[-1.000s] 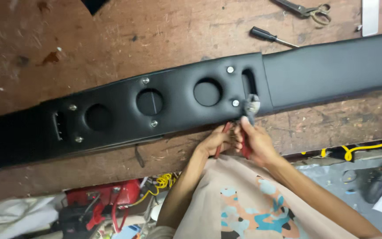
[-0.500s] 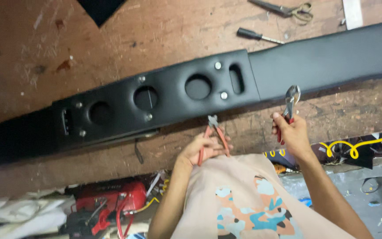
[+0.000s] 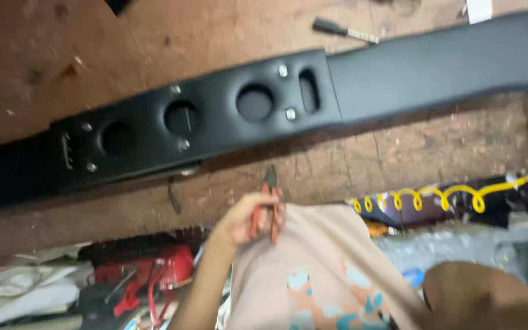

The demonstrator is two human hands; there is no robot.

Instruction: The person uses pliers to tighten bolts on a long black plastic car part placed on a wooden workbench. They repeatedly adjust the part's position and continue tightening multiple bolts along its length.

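— What's that long black piece across the bench?

— A long black panel (image 3: 264, 116), leather-like in finish, lying slantwise on the worn brown workbench (image 3: 154, 36), its right end higher in the view than its left. The left stretch has three round holes, one narrow slot and several small silver screws; the right stretch is plain and smooth.

— And what is the person holding?

— A pair of pliers with red-orange handles (image 3: 268, 208), at the near edge of the bench, just below the panel but not touching it. The dark jaws point up toward the panel.

— Which hand?

— The left hand (image 3: 249, 217). Its fingers curl around the handles and press them together, thumb side toward the panel. The forearm comes up from the bottom of the view, beside a pale patterned garment.

— The other hand?

— Only a blurred bit of the right arm (image 3: 478, 293) shows in the lower right corner. The hand itself is out of view, so I cannot tell how its fingers stand.

— Anything smaller around?

— A yellow coiled cable (image 3: 423, 198) below the bench edge on the right, and a black-handled screwdriver (image 3: 343, 29) beyond the panel.
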